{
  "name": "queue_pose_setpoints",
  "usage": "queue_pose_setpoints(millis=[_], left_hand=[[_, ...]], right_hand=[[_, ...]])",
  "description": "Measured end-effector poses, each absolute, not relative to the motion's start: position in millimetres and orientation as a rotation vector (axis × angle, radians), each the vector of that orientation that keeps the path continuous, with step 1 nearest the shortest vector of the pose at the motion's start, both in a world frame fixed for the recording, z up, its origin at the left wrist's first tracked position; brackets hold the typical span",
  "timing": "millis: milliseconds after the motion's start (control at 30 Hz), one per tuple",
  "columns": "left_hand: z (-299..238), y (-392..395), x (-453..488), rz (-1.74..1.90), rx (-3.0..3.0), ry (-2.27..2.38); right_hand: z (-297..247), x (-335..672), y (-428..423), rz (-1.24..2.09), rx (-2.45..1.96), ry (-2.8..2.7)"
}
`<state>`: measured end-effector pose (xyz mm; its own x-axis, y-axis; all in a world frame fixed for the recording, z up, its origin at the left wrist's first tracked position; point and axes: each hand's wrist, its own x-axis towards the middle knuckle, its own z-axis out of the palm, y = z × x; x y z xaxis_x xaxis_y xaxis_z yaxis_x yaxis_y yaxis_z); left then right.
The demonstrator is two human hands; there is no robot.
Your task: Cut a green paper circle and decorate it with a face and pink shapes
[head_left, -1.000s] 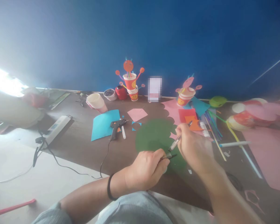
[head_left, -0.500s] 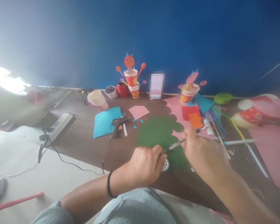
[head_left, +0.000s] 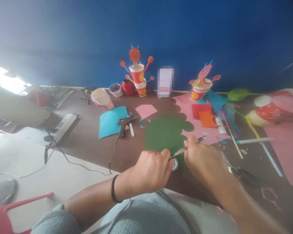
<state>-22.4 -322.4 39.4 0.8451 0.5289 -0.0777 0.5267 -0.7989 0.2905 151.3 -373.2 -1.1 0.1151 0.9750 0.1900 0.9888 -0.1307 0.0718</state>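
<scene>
Near the front edge of the desk (head_left: 88, 139), the left hand (head_left: 151, 170) and the right hand (head_left: 205, 159) gripped a pen (head_left: 180, 151) above green paper (head_left: 163, 133). By the back edge, a tub (head_left: 117, 94) held dark bits (head_left: 115, 87) and a red cup (head_left: 136, 76) held coloured strips (head_left: 136, 65).

This looks like a craft-making workspace, set at a brown table (head_left: 92, 149) along a blue wall (head_left: 146, 26), though whether it belongs to a home, a school or a studio cannot be told. Craft supplies show it: a black glue gun (head_left: 123, 125) by a blue paper sheet (head_left: 108, 122) left of centre, a green paper cutout (head_left: 161, 131) mid-frame, and coloured strips (head_left: 230, 122) at the right. Decorated paper-cup figures stand upper centre (head_left: 138, 76) and upper right of centre (head_left: 201, 89), while a white power strip (head_left: 64, 127) lies at left.
</scene>
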Motion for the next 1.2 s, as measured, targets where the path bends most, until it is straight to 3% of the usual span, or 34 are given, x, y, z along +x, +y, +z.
queue_pose_setpoints(millis=[167, 300, 400, 733, 1200], left_hand=[[36, -313, -26, 0.197, 2.5, 0.75], [10, -321, -36, 0.279, 2.559, 0.605], [-12, -334, -42, 0.267, 2.64, 0.429], [-24, -335, -41, 0.08, 2.798, 0.331], [-24, -329, -38, -0.09, 2.901, 0.237]], right_hand=[[-2, 163, -365, 0.038, -2.364, -1.716], [-16, 172, -381, 0.529, -1.941, -1.253], [-34, 166, -402, 0.671, -1.673, -1.004], [-79, 167, -440, 0.583, -1.55, -1.096], [-82, 166, -440, 0.559, -1.593, -1.092]])
